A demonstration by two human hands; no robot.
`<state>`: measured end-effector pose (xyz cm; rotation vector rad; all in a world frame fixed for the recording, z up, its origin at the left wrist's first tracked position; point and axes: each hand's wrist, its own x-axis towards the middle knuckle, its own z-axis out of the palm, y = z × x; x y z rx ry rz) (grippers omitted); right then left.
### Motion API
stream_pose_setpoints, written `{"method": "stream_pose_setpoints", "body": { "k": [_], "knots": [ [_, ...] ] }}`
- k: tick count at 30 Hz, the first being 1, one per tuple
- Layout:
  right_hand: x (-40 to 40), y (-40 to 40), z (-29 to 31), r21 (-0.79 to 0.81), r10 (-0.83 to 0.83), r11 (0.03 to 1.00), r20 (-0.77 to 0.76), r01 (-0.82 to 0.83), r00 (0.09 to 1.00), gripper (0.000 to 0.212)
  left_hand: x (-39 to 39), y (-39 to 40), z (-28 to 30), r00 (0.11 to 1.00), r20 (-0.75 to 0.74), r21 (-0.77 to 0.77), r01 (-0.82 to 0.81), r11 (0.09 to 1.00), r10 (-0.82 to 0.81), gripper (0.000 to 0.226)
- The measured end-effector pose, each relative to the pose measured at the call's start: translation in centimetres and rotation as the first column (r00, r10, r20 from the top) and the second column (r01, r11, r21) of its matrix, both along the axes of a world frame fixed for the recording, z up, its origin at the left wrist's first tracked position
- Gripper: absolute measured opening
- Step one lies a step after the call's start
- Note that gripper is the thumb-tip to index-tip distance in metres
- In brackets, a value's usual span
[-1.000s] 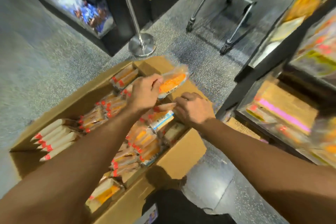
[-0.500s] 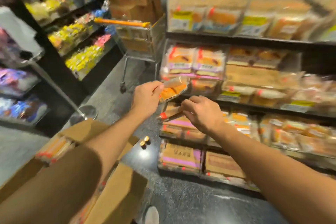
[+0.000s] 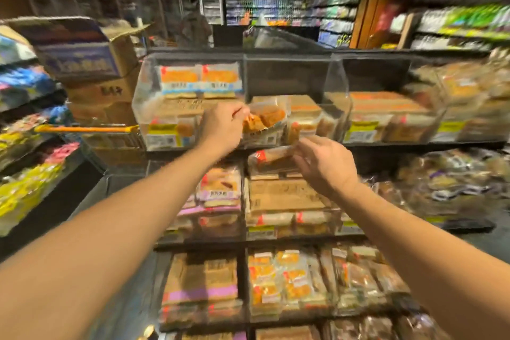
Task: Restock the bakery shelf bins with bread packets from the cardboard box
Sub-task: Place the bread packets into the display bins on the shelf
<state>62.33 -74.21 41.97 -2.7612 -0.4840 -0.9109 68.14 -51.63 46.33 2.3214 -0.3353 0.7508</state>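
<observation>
Two packets were up at the top bins — left hand [image 3: 224, 127] pinching the orange packet [image 3: 265, 119], right hand [image 3: 325, 165] gripping the pale packet [image 3: 271, 157] — best dropped flat over the middle bin [image 3: 289, 74] lip.

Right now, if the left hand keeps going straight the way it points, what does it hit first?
Probably the clear front wall of the top middle bin. The left hand holds its orange bread packet right at that bin, packet leading. Depth is unclear, so the packet may already be over the wall.
</observation>
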Motion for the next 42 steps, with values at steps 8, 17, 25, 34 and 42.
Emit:
{"method": "stream_pose_setpoints", "body": {
  "k": [8, 17, 25, 34, 42],
  "knots": [
    [9.7, -4.5, 4.6, 0.273, -0.086, 0.962, 0.209, 0.026, 0.974, 0.013, 12.3, -3.4, 6.3, 0.997, 0.022, 0.094, -0.071, 0.993, 0.069, 0.026],
    [19.3, -8.2, 7.0, 0.215, -0.272, 0.947, 0.147, 0.238, 0.951, 0.021, 19.9, -7.7, 5.7, 0.988, -0.067, 0.199, -0.124, 0.972, 0.140, 0.029],
    [26.6, -8.3, 7.4, 0.098, -0.322, 0.938, -0.097, 0.331, 0.942, 0.023, 25.9, -9.9, 4.2, 0.911, -0.214, 0.262, -0.294, 0.919, 0.353, 0.027],
    [32.0, -6.6, 6.6, 0.301, -0.356, 0.857, -0.240, 0.418, 0.903, 0.032, 29.1, -10.8, 2.5, 0.871, -0.321, 0.091, -0.364, 0.927, 0.373, 0.076],
    [34.6, -6.4, 6.7, 0.615, -0.320, 0.667, -0.272, 0.420, 0.908, 0.040, 29.7, -11.6, 1.7, 0.846, -0.263, 0.197, -0.424, 0.884, 0.465, 0.091]
  ]
}}
